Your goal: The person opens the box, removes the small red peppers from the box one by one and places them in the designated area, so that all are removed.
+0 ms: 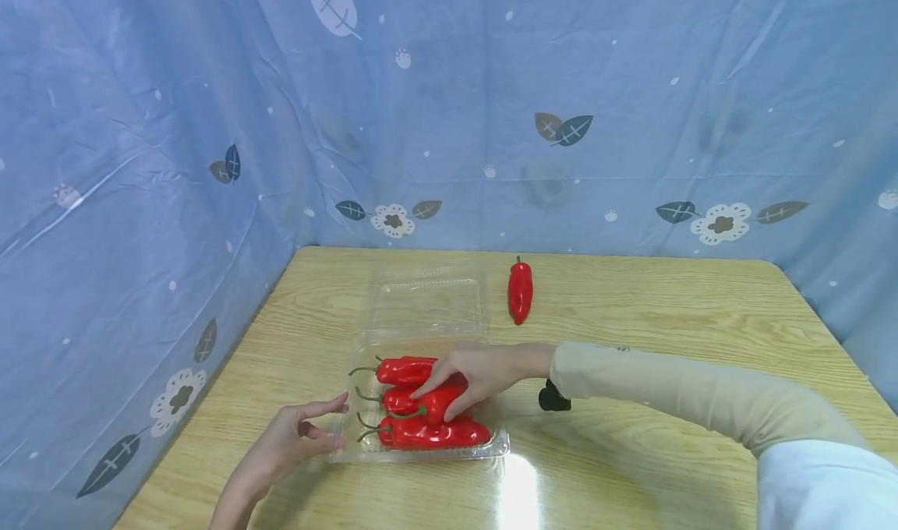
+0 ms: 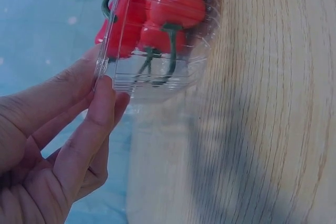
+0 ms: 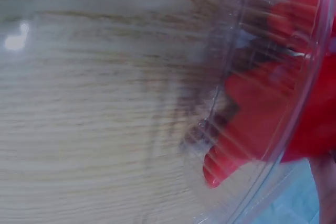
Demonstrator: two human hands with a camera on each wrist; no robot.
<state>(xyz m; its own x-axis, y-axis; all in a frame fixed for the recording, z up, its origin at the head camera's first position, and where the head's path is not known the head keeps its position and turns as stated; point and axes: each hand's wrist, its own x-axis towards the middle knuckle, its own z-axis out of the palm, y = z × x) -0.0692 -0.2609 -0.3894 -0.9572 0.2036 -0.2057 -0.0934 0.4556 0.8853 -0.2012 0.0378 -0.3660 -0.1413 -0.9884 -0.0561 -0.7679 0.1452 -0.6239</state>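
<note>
A clear plastic clamshell container (image 1: 421, 456) lies on the table with its lid folded back behind it. Several red peppers with green stems, one of them the front pepper (image 1: 463, 434), lie side by side in its tray. My right hand (image 1: 484, 370) reaches over the tray from the right and grips a red pepper (image 1: 438, 405) on top of the others, thumb and fingers around it. At the left edge, my left hand (image 1: 284, 440) pinches the container's rim; the left wrist view shows the fingertips (image 2: 105, 90) at that rim. In the right wrist view, peppers (image 3: 262, 108) show blurred through the clear wall.
One more red pepper (image 1: 520, 291) lies on the wooden table behind the tray, right of the open lid (image 1: 428, 304). A small black object (image 1: 554, 397) shows beneath the right forearm. A blue patterned curtain (image 1: 449, 125) borders the table's back and sides.
</note>
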